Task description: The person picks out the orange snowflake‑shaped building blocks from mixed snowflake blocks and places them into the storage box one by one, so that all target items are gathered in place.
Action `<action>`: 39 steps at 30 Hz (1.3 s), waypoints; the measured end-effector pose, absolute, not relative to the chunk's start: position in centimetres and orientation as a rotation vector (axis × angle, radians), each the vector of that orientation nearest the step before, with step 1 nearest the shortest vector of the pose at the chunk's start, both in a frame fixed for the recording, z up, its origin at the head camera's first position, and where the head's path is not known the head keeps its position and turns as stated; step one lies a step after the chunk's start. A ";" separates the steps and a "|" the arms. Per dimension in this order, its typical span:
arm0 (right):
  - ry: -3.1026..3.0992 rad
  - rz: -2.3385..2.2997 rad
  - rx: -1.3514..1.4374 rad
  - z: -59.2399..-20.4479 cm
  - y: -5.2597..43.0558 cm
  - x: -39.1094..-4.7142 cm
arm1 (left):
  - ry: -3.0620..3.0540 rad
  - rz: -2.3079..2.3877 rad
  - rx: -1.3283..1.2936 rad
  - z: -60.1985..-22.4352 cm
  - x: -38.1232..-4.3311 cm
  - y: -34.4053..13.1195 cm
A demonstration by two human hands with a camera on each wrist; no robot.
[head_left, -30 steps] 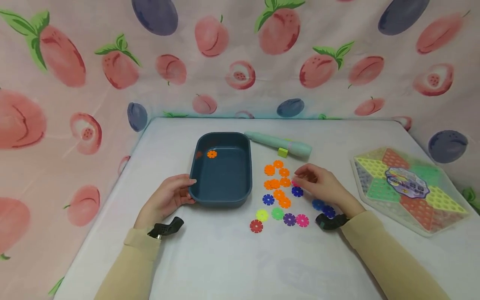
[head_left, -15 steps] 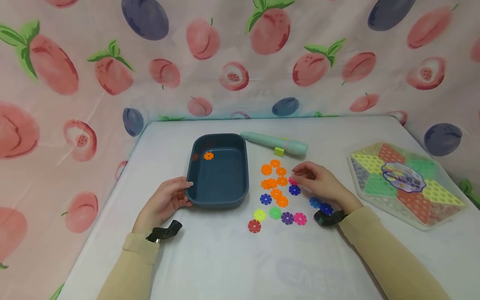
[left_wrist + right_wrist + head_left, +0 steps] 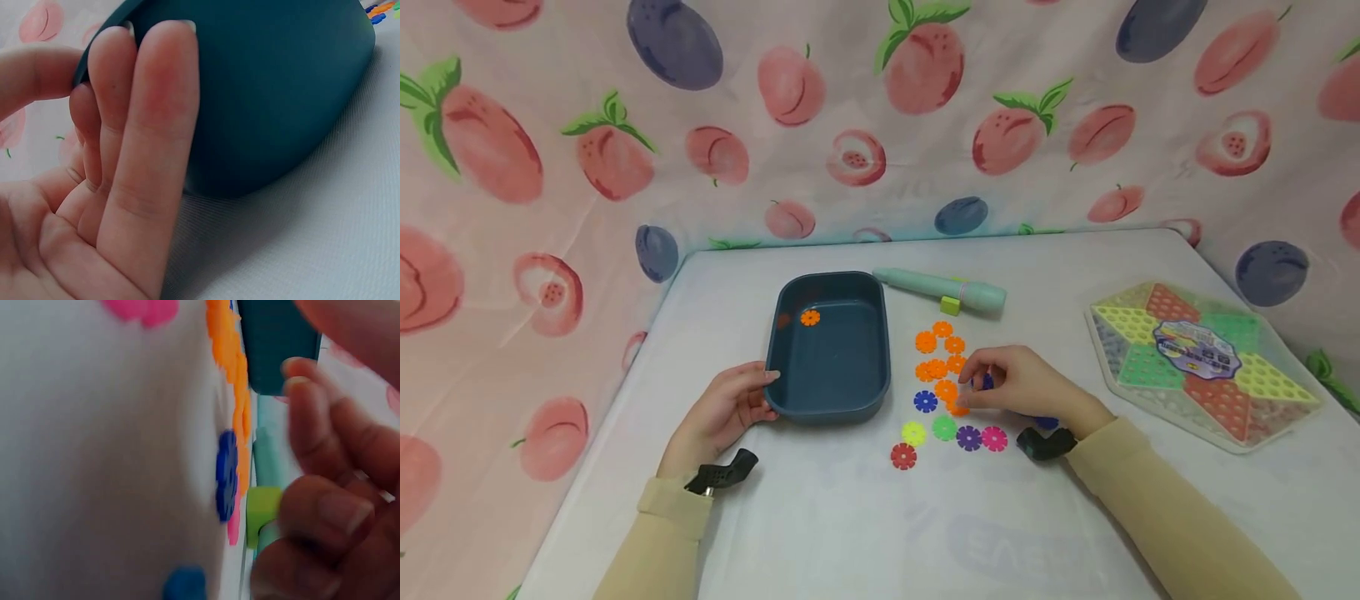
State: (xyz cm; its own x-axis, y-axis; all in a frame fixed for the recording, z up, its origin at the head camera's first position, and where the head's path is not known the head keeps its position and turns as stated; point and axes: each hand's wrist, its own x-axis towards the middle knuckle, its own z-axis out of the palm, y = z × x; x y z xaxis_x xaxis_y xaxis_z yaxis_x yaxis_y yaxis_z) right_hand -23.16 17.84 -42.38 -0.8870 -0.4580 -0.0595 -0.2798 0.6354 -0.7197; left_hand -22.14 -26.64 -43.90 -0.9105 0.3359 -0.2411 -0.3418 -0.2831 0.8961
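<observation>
The left hand (image 3: 726,408) grips the tray (image 3: 829,367) by its edge; the right hand (image 3: 1026,385), holding nothing, is by orange discs (image 3: 946,390). They seem light and stiff; pinch their rims.

The tray (image 3: 829,362) is dark teal, the discs (image 3: 913,428) orange, blue, yellow, green, purple, pink and red, the tube (image 3: 919,283) pale green, the backdrop (image 3: 842,75) pink, printed with fruit (image 3: 791,86), and the board (image 3: 1198,350) patched red, yellow and green.
</observation>
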 end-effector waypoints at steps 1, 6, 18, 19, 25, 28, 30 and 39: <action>2.624 -1.072 -0.609 -42.4 17.7 -23.1 | 1.558 2.228 -0.001 -43.9 -22.1 -26.7; 2.611 -0.975 -0.566 -43.0 17.3 -22.8 | 1.566 2.230 0.008 -44.0 -22.1 -26.8; 2.604 -0.948 -0.557 -43.3 17.3 -22.6 | 1.563 2.229 -0.003 -44.1 -21.9 -26.5; 2.603 -0.949 -0.558 -43.3 17.3 -22.6 | 1.568 2.229 -0.001 -44.1 -21.9 -26.5; 2.605 -0.944 -0.570 -43.7 17.4 -22.8 | 1.576 2.223 0.005 -44.1 -21.9 -26.5; 2.610 -0.944 -0.587 -43.7 17.5 -22.8 | 1.575 2.223 0.001 -44.2 -21.9 -26.5; 2.610 -0.948 -0.597 -43.7 17.5 -22.8 | 1.580 2.226 -0.003 -44.2 -21.9 -26.5; 2.606 -0.957 -0.610 -43.7 17.5 -22.9 | 1.571 2.231 -0.010 -44.3 -21.9 -26.7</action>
